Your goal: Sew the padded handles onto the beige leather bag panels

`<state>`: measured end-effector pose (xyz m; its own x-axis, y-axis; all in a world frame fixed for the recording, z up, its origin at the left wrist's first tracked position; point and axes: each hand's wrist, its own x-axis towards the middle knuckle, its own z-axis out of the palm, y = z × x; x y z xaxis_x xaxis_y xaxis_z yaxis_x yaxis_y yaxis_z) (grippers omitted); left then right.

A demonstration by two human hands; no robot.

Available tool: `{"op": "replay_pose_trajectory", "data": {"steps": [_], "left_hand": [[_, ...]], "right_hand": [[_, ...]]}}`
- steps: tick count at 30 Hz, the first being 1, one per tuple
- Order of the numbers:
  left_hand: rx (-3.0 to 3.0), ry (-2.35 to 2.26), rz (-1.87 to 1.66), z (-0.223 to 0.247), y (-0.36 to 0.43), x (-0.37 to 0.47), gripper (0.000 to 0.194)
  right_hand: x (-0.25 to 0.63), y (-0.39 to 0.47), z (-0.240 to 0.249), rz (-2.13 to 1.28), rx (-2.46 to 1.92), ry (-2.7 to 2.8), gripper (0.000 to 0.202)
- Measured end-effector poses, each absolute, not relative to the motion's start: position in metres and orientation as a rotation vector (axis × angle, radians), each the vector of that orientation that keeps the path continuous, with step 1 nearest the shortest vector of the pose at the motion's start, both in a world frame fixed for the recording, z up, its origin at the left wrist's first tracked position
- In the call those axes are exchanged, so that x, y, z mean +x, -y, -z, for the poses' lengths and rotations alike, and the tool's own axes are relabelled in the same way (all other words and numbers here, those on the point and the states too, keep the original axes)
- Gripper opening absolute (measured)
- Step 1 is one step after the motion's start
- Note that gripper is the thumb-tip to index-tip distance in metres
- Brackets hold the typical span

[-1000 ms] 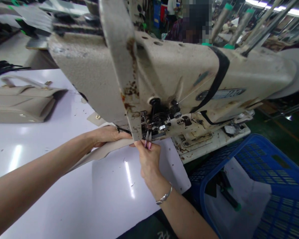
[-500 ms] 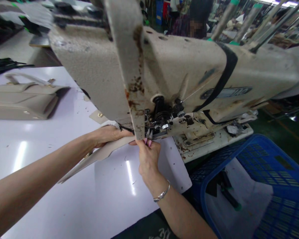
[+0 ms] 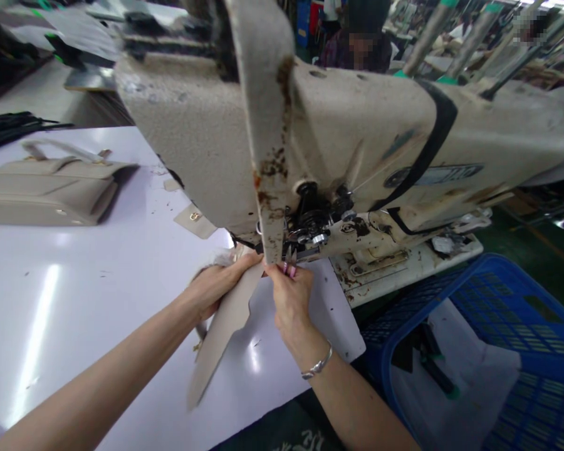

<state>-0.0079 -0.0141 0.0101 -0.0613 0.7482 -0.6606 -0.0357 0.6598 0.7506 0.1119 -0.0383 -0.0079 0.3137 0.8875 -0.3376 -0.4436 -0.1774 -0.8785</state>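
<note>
My left hand (image 3: 216, 285) is closed on a beige bag panel (image 3: 230, 319), which slants down from the needle area of the sewing machine (image 3: 192, 138). A gold-coloured metal fitting shows by the panel's left side, below my wrist. My right hand (image 3: 291, 297) is closed around small scissors (image 3: 289, 268) with pink handles, their blades pointing away from me. Its fingertips are at the panel's upper edge, beside the machine head. The needle and presser foot are hidden behind the machine's rust-spotted front bar.
A beige handbag (image 3: 51, 188) lies at left on the white tabletop (image 3: 122, 275). Behind my left hand is a small beige piece with a gold fitting (image 3: 195, 217). A blue plastic basket (image 3: 489, 282) stands at right. A person (image 3: 357, 44) is beyond the machine.
The panel has swung round, its near end moving from the left towards me and right. My left hand has turned with it. My right hand stays by the machine head with the scissors.
</note>
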Motion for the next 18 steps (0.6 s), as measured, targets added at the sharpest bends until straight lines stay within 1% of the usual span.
{"op": "replay_pose_trajectory", "data": {"steps": [2,5,8,12,15,18], "left_hand": [[0.602,-1.443,-0.753,-0.013,0.025,0.006,0.042],[0.575,-1.367,-1.024,-0.014,0.036,0.027,0.036],[0.532,-1.344,-1.175,-0.010,0.043,0.043,0.034],[0.413,-1.346,-1.275,-0.007,0.048,0.058,0.036],[0.251,-1.400,-1.279,-0.010,0.048,0.066,0.043],[0.151,-1.398,-1.302,-0.014,0.044,0.072,0.039]], "right_hand": [[0.116,0.038,0.009,-1.274,-1.275,0.505,0.032],[0.122,0.038,0.011,-1.260,-1.296,0.598,0.037],[0.130,0.037,0.013,-1.250,-1.277,0.663,0.034],[0.141,0.034,0.012,-1.263,-1.325,0.752,0.023],[0.149,0.030,0.008,-1.295,-1.368,0.812,0.024],[0.153,0.028,0.005,-1.322,-1.340,0.838,0.023]]}}
